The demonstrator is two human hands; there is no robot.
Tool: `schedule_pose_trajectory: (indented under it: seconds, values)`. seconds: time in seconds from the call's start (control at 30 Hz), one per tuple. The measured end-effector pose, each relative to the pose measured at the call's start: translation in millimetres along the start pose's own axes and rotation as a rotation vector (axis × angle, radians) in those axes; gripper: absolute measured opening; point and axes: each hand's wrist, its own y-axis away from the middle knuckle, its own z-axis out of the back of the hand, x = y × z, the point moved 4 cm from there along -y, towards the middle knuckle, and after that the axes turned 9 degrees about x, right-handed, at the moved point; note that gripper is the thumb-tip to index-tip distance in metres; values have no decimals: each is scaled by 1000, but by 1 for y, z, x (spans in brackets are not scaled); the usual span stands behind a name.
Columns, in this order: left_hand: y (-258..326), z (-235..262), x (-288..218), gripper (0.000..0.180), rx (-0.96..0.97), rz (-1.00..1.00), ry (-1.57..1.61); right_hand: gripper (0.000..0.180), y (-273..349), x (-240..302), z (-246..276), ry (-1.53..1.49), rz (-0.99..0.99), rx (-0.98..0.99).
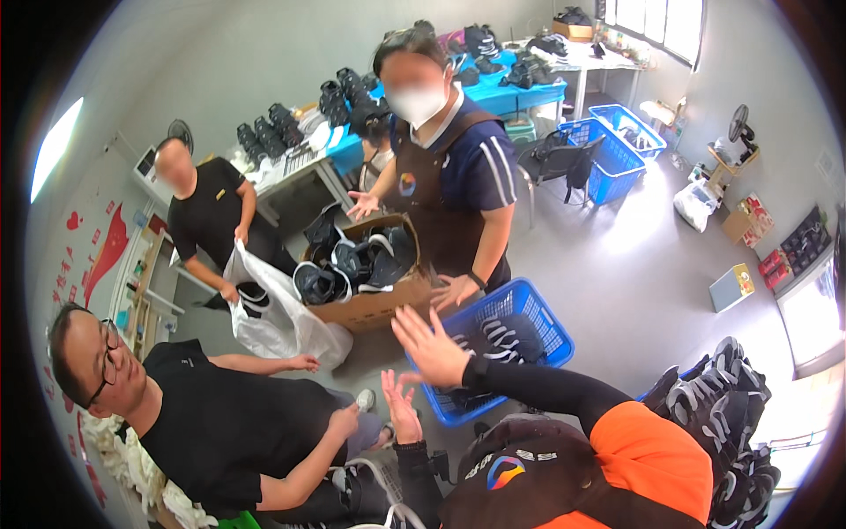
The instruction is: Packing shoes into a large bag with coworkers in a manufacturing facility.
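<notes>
Sitting at nine o'clock from the hands is a person in glasses (176,397); at eleven o'clock another person holds a white bag (273,317). At twelve o'clock a masked person (441,176) props up a box (370,309) full of dark shoes. The left hand (401,410) is raised edge-on, fingers straight, grasping nothing. The right hand (432,348), just above it, is spread wide and equally empty. It seems a pause between handlings, more gesture than grip; taking up a shoe would call for a reach to three o'clock into the basket (529,291). This basket is blue plastic mesh standing on the floor, just right of the right hand, and holds black shoes (502,339) with white stripes
</notes>
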Motion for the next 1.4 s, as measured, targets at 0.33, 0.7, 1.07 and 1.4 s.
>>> schedule_pose_trajectory:
  seconds: [0.33, 0.7, 1.07, 1.4]
  values:
    - [-21, -61, -13, 61, 282, -2, -242, 62, 81, -34, -74, -517, -50, 689]
    - [-36, -3, 35, 82, -333, -177, -1296, 48, 332, -203, -103, -329, -841, 621]
    - [23, -58, 143, 66, 500, 767, -438, 47, 520, -254, -114, -564, -983, 813]
    - [66, -199, 91, 83, -199, -45, -1585, 37, 529, -340, -99, -475, -850, 741]
